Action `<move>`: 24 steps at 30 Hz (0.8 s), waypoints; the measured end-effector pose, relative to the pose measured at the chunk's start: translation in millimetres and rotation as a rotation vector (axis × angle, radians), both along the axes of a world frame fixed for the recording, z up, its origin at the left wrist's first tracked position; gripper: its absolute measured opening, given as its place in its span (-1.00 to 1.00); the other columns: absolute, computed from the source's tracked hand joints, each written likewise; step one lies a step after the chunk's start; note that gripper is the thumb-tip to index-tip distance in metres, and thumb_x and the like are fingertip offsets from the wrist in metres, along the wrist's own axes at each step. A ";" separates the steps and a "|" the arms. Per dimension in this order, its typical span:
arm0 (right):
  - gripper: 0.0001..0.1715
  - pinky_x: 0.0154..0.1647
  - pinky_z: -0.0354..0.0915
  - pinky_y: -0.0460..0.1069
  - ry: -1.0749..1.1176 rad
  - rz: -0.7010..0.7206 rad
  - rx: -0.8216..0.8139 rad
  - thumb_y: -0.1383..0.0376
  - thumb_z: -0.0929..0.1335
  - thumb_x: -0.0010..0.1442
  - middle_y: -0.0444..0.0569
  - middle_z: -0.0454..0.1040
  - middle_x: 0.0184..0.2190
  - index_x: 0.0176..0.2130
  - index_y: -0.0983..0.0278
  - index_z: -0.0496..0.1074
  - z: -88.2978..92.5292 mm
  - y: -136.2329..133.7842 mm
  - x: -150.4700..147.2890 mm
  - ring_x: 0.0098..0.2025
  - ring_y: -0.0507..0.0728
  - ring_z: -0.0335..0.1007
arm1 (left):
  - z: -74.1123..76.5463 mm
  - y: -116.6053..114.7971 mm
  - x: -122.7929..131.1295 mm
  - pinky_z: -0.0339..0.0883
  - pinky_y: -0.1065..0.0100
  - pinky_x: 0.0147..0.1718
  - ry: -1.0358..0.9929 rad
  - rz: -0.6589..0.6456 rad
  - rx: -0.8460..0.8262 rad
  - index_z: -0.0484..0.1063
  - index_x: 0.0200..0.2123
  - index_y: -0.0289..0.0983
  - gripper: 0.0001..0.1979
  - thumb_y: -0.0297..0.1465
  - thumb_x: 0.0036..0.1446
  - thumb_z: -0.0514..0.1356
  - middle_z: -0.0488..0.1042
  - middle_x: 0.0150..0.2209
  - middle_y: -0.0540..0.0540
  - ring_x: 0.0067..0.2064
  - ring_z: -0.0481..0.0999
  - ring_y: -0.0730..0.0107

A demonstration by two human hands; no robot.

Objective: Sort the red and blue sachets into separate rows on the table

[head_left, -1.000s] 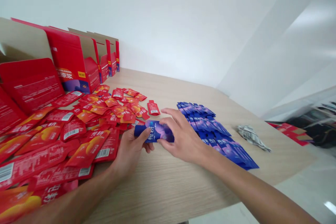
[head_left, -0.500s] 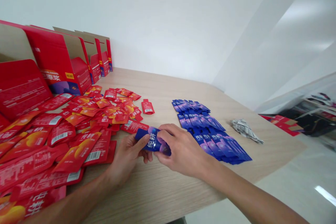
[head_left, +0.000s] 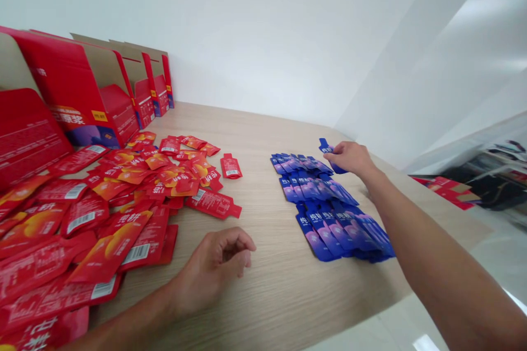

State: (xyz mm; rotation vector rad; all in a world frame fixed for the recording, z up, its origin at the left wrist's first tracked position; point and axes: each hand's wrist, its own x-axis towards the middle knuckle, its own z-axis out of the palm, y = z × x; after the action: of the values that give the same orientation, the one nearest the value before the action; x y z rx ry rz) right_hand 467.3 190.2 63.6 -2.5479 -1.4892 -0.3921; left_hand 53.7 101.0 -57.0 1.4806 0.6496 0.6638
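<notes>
My right hand (head_left: 352, 158) reaches to the far right and is closed on a blue spouted pouch (head_left: 325, 145), whose narrow neck points up. My palm and fingers cover part of that pouch. Just left of it, overlapping blue pouches (head_left: 302, 185) lie in three rows with their necks to the back. My left hand (head_left: 218, 263) hovers over the near middle of the table, loosely curled, with a gap between thumb and fingers and nothing held. Close to its left spreads a heap of red pouches (head_left: 135, 175). One red pouch (head_left: 214, 204) sits at the heap's edge with its neck to the right.
Open red cartons (head_left: 102, 112) stand along the back left. A single red pouch (head_left: 231, 166) lies apart on the wooden table (head_left: 263, 274), between heap and rows. Beyond the table's right edge are flattened red cartons (head_left: 444, 189). A white wall (head_left: 255, 38) closes the back.
Both hands were together on a blue pouch at the middle. My left hand has let go; my right hand has carried the pouch right and back, beside the farthest row.
</notes>
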 end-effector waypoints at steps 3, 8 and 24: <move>-0.64 -0.17 0.42 0.05 -0.004 -0.022 -0.067 0.02 0.48 0.16 0.16 0.67 -0.28 -0.37 0.26 0.61 -18.0 8.5 16.3 -0.14 0.35 0.63 | -1.6 1.1 -3.5 0.16 0.38 -0.46 0.087 -0.077 0.075 0.49 -0.31 -0.29 -0.81 -0.27 0.22 0.22 0.42 -0.49 0.02 -0.45 0.36 0.44; -0.57 -0.29 0.40 0.03 0.009 -0.058 -0.166 -0.07 0.49 0.14 0.11 0.64 -0.39 -0.45 0.24 0.61 -36.9 7.6 37.2 -0.23 0.33 0.62 | -1.8 3.0 -7.0 0.11 0.37 -0.46 0.112 -0.111 0.101 0.49 -0.30 -0.28 -0.77 -0.24 0.29 0.19 0.39 -0.48 0.02 -0.44 0.31 0.44; -0.45 -0.04 0.46 0.12 -0.081 -0.076 -0.283 -0.07 0.43 0.22 0.36 0.64 -0.09 -0.25 0.39 0.67 -48.7 86.7 79.4 0.06 0.47 0.58 | 3.9 -0.2 -9.7 0.12 0.38 -0.40 0.240 -0.154 0.353 0.50 -0.27 -0.25 -0.77 -0.31 0.40 0.12 0.41 -0.43 0.02 -0.40 0.32 0.44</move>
State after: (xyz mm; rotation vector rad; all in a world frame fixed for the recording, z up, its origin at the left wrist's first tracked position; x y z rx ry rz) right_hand 546.7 276.9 14.9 -2.8450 -1.5799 -0.3184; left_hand 43.9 100.8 -53.1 1.9385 0.6130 0.5014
